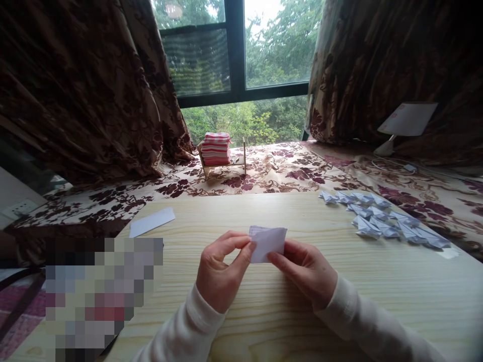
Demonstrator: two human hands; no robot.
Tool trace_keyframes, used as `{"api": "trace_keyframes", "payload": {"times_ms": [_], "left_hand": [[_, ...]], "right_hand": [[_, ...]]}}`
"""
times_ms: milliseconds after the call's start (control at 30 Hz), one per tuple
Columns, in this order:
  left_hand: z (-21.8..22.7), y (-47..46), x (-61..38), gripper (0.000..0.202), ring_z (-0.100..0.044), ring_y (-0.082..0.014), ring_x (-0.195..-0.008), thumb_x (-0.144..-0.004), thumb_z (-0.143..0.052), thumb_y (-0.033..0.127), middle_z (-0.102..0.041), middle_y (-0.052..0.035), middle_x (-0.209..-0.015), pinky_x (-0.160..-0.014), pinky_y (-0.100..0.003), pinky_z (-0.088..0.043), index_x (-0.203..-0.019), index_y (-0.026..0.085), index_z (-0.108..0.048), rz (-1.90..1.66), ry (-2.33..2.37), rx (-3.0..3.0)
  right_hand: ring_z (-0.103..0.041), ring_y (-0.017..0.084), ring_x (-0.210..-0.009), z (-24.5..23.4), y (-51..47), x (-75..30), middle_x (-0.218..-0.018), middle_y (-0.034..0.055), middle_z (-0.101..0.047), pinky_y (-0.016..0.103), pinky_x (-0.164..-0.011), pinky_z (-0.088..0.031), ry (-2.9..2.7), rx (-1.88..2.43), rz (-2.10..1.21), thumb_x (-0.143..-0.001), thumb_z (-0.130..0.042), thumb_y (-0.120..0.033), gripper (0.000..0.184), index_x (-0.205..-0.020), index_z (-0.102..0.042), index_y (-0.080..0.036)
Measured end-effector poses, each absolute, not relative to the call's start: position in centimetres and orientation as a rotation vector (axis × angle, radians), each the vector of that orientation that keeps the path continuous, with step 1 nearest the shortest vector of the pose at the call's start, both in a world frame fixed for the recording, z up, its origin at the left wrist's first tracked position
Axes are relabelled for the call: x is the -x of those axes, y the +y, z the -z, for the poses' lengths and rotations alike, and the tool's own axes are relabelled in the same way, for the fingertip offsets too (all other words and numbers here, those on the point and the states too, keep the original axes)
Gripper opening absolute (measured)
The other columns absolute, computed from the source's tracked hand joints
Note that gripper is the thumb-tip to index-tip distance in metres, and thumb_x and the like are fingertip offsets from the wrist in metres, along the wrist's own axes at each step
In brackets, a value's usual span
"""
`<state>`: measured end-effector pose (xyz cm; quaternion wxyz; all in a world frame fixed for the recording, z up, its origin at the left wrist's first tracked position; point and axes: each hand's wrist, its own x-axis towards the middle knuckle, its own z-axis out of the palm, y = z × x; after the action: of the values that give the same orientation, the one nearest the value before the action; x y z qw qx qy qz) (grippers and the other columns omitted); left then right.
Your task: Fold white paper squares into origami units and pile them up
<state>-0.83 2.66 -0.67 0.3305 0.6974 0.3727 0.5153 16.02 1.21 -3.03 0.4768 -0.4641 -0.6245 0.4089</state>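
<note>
Between my two hands I hold up a small folded sheet of white paper above the wooden table. Some faint print shows along its upper back edge. My left hand pinches the paper's left side between thumb and forefinger. On the lower right side, my right hand grips it with the thumb in front and the fingers behind. Several folded white paper pieces with pointed shapes lie in rows at the table's right. A flat white paper strip rests near the far left edge.
The pale wooden table spreads under my arms. A pixelated area covers its left side. Behind it, a floral cloth holds a small rack with striped red-and-white cloths. A white lamp with a cord stands at the right.
</note>
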Motion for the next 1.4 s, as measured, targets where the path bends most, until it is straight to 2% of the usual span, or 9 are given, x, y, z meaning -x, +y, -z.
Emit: {"api": "trace_keyframes", "payload": {"times_ms": [67, 133, 233, 333, 467, 533, 767, 1167, 1400], "left_hand": [[0.6, 2.6, 0.8, 0.010, -0.062, -0.0160, -0.077, -0.078, -0.060, 0.013, -0.066, -0.0050, -0.080, -0.071, -0.024, -0.049, -0.079, 0.016, -0.069, -1.362, 0.984, -1.914], [0.7, 2.6, 0.7, 0.010, -0.062, -0.0156, -0.074, -0.077, -0.060, 0.011, -0.066, -0.0058, -0.078, -0.070, -0.024, -0.049, -0.078, 0.014, -0.069, -1.346, 0.980, -2.017], [0.9, 2.3, 0.4, 0.010, -0.062, -0.0156, -0.074, -0.077, -0.059, 0.009, -0.066, -0.0071, -0.079, -0.069, -0.024, -0.049, -0.079, 0.013, -0.068, -1.299, 0.952, -2.131], [0.9, 2.0, 0.2, 0.012, -0.062, -0.0152, -0.074, -0.077, -0.058, 0.008, -0.066, -0.0063, -0.079, -0.069, -0.025, -0.049, -0.080, 0.015, -0.067, -1.317, 0.909, -2.185], [0.6, 1.6, 0.0, 0.011, -0.061, -0.0146, -0.072, -0.076, -0.060, 0.007, -0.066, -0.0051, -0.076, -0.067, -0.025, -0.050, -0.079, 0.015, -0.065, -1.377, 0.874, -2.225], [0.5, 1.5, 0.0, 0.011, -0.061, -0.0149, -0.072, -0.076, -0.059, 0.006, -0.066, -0.0052, -0.076, -0.068, -0.026, -0.050, -0.079, 0.015, -0.064, -1.365, 0.857, -2.249], [0.3, 1.5, 0.0, 0.011, -0.059, -0.0142, -0.070, -0.076, -0.058, 0.005, -0.066, -0.0058, -0.074, -0.066, -0.026, -0.049, -0.077, 0.014, -0.064, -1.362, 0.823, -2.287], [0.3, 0.9, -0.3, 0.007, -0.059, -0.0098, -0.061, -0.076, -0.060, 0.013, -0.062, 0.0026, -0.064, -0.061, -0.019, -0.046, -0.070, 0.016, -0.060, -1.231, 1.081, -2.084], [0.3, 1.0, -0.2, 0.008, -0.058, -0.0087, -0.059, -0.076, -0.060, 0.013, -0.062, 0.0035, -0.063, -0.058, -0.017, -0.045, -0.070, 0.016, -0.060, -1.237, 1.073, -2.093]], "right_hand": [[-0.053, 0.016, -0.069, 2.9, 1.2, -16.4, -0.081, 0.0054, -0.058, 0.031, -0.063, -0.045, -1.577, 1.166, -0.664, -0.079, -0.058, -0.027, 0.018, -0.090, -0.061, -0.014], [-0.054, 0.018, -0.083, 2.5, 1.0, -16.6, -0.098, 0.0089, -0.056, 0.032, -0.070, -0.046, -1.611, 1.113, -0.389, -0.079, -0.058, -0.020, 0.024, -0.102, -0.058, -0.015], [-0.054, 0.019, -0.091, 1.9, 0.9, -16.6, -0.098, 0.0092, -0.055, 0.033, -0.076, -0.046, -1.702, 0.999, -0.270, -0.079, -0.057, -0.014, 0.018, -0.097, -0.060, -0.017], [-0.056, 0.018, -0.084, 1.8, 0.9, -16.4, -0.088, 0.0072, -0.058, 0.033, -0.074, -0.046, -1.731, 0.957, -0.339, -0.080, -0.057, -0.014, 0.005, -0.081, -0.061, -0.017], [-0.060, 0.016, -0.081, 1.8, 0.9, -16.3, -0.087, 0.0068, -0.063, 0.030, -0.074, -0.046, -1.646, 0.994, -0.535, -0.080, -0.057, -0.017, 0.010, -0.070, -0.058, -0.017], [-0.061, 0.017, -0.081, 1.6, 0.7, -16.2, -0.089, 0.0069, -0.065, 0.030, -0.074, -0.046, -1.596, 1.025, -0.635, -0.079, -0.058, -0.019, 0.010, -0.069, -0.057, -0.017], [-0.056, 0.017, -0.068, 1.2, 0.3, -16.0, -0.070, 0.0041, -0.062, 0.031, -0.066, -0.045, -1.491, 1.084, -0.881, -0.078, -0.059, -0.029, 0.016, -0.068, -0.058, -0.016], [-0.058, 0.015, -0.069, 1.4, 0.4, -16.1, -0.073, 0.0039, -0.063, 0.028, -0.065, -0.048, -1.499, 1.022, -0.853, -0.079, -0.060, -0.024, 0.015, -0.066, -0.057, -0.016], [-0.059, 0.015, -0.068, 1.8, 0.6, -16.1, -0.073, 0.0044, -0.064, 0.027, -0.064, -0.049, -1.492, 1.018, -0.854, -0.079, -0.061, -0.025, 0.015, -0.068, -0.058, -0.016]]}}
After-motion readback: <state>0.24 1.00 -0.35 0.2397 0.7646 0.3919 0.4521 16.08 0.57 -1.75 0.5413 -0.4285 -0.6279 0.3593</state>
